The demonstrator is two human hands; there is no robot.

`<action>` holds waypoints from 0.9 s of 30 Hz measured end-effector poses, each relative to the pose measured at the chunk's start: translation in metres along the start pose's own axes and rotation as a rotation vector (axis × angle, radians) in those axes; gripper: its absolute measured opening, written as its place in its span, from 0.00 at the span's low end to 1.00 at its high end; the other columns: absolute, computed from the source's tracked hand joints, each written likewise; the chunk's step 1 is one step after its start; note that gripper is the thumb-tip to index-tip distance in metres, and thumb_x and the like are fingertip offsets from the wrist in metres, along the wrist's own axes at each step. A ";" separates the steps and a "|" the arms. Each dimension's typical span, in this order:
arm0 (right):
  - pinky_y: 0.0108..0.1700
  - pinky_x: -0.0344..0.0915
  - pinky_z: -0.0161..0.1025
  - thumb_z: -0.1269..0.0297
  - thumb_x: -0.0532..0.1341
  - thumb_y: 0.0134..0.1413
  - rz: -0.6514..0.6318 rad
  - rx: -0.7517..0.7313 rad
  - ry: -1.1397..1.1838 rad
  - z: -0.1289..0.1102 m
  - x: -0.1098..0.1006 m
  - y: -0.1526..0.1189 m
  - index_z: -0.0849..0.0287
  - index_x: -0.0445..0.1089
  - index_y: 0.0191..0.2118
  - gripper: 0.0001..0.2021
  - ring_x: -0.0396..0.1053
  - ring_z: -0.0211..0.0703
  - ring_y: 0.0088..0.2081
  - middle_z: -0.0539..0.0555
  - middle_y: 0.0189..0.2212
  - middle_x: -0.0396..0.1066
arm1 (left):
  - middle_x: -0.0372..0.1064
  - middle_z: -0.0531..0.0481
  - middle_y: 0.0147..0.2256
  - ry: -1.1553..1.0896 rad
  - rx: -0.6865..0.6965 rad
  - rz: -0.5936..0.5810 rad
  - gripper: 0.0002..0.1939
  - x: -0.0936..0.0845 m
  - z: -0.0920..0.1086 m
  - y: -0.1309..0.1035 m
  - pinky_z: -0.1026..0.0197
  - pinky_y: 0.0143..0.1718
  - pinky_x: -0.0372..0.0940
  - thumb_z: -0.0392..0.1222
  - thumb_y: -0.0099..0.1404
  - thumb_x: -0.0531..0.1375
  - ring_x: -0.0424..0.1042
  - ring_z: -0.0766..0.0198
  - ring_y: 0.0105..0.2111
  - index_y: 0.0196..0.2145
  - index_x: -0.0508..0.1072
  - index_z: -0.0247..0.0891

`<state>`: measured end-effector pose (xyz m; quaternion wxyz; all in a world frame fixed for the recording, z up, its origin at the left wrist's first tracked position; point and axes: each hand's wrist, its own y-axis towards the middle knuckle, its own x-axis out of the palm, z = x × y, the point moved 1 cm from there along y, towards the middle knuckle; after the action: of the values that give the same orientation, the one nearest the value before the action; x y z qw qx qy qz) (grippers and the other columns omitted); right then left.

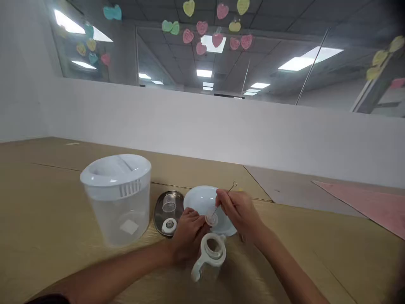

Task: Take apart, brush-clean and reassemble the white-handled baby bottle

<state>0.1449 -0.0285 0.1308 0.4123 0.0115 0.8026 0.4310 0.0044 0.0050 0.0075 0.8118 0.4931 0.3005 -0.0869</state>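
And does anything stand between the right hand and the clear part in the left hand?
Nothing visible does. The thin metal tool in the right hand slants down to the clear part in the left hand; the handled container stands nearer the camera.

1 thin wire, looped on top, slants down to 1 small, round, translucent piece.

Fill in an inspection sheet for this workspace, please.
Surface: tan tabletop, seams showing.
Job's things: thin looped rod, clear round piece, white bowl, white-handled container with open top.
Clutter: lidded bucket; metal tray holding clear cup and white ring.
Hands: left hand holds the round piece; right hand grips the rod, tip at the piece.
Cables: nothing seen.
Surroundings: white wall, heart-shaped notes above; pink sheet at right.
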 end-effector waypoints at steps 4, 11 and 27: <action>0.24 0.52 0.30 0.60 0.42 0.65 0.085 -0.053 -0.049 0.002 0.026 -0.008 0.60 0.61 0.18 0.26 0.57 0.29 0.16 0.47 0.12 0.58 | 0.68 0.50 0.25 0.021 -0.009 -0.016 0.15 0.001 -0.003 -0.001 0.56 0.37 0.54 0.40 0.67 0.46 0.65 0.65 0.28 0.27 0.67 0.35; 0.24 0.51 0.31 0.63 0.43 0.64 0.083 -0.047 0.021 0.005 0.050 -0.017 0.60 0.58 0.17 0.24 0.55 0.29 0.16 0.47 0.13 0.58 | 0.70 0.49 0.28 0.011 0.021 -0.036 0.14 -0.001 -0.002 0.000 0.56 0.36 0.55 0.40 0.68 0.44 0.66 0.63 0.30 0.36 0.68 0.35; 0.25 0.49 0.31 0.58 0.44 0.63 -0.190 0.026 0.141 0.013 0.045 -0.013 0.61 0.56 0.15 0.25 0.54 0.29 0.17 0.47 0.13 0.58 | 0.69 0.48 0.28 0.025 0.046 0.003 0.15 -0.004 -0.002 0.001 0.57 0.37 0.58 0.40 0.68 0.43 0.67 0.63 0.31 0.34 0.68 0.36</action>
<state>0.1281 -0.0110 0.0880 0.3938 -0.0897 0.8325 0.3792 0.0010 0.0066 0.0096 0.7965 0.5133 0.3077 -0.0864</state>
